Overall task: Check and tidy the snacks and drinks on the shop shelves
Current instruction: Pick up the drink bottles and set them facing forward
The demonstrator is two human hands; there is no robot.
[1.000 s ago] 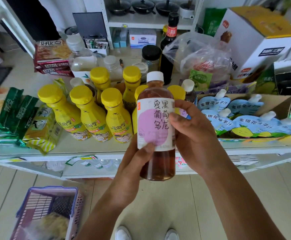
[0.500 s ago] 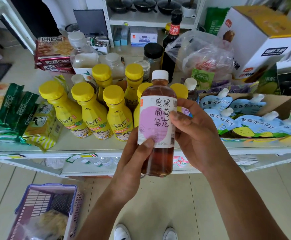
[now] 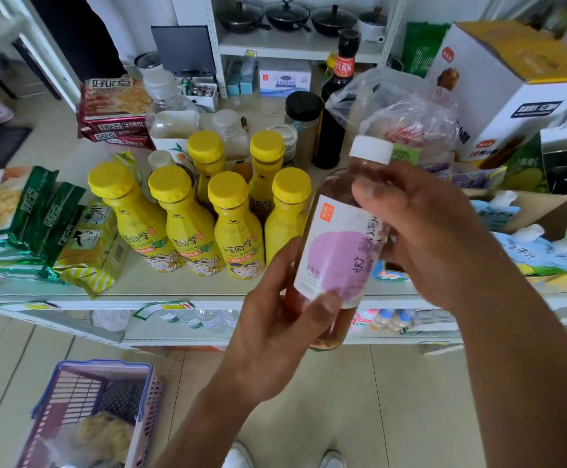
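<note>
Seemingly mid-check: a tilted, white-capped grape oolong tea bottle is held in front of the shelf. The left hand grips its lower label and the right hand wraps its shoulder. Next, likely, it needs standing upright beside the yellow-capped drink bottles.

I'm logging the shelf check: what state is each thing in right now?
Tea bottle: capped, tilted, held in front of the shelf by both hands.
Left hand: grips the bottle's lower part.
Right hand: grips its upper part.
Yellow bottles: capped, upright on the shelf.
Dark sauce bottle: capped, upright.
Cardboard box: open, holding blue pouches.
Basket: upright, partly filled.
</note>
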